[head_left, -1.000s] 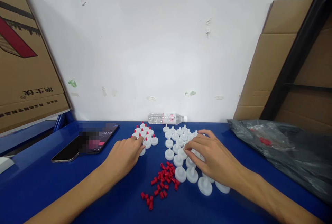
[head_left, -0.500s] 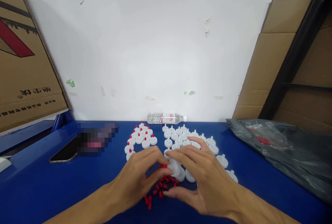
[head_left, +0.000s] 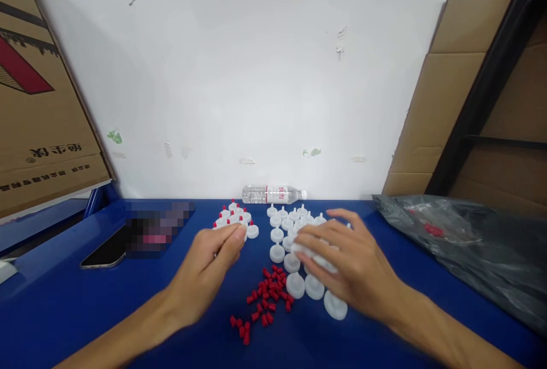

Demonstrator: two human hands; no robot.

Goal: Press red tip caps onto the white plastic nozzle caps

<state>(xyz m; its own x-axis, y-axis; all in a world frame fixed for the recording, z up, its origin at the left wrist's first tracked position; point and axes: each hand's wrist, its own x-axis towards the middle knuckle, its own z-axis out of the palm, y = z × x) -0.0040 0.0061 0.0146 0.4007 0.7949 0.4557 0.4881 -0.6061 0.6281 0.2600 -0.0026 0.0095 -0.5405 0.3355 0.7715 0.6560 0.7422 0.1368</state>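
**Both hands down among the discs**

The left hand (head_left: 205,263) reaches to the near edge of the red-capped discs (head_left: 233,218), thumb and fingertips drawn together; blur hides whether anything is pinched there. The right hand (head_left: 354,263) lies palm-down on the bare white nozzle discs (head_left: 284,226), fingers curled onto them, but I cannot tell if it is gripping one. Loose red caps (head_left: 268,295) sit between the wrists on the blue table (head_left: 85,300). A water bottle (head_left: 273,193) lies at the far wall, a phone (head_left: 106,249) to the left and a black bag (head_left: 470,249) to the right.
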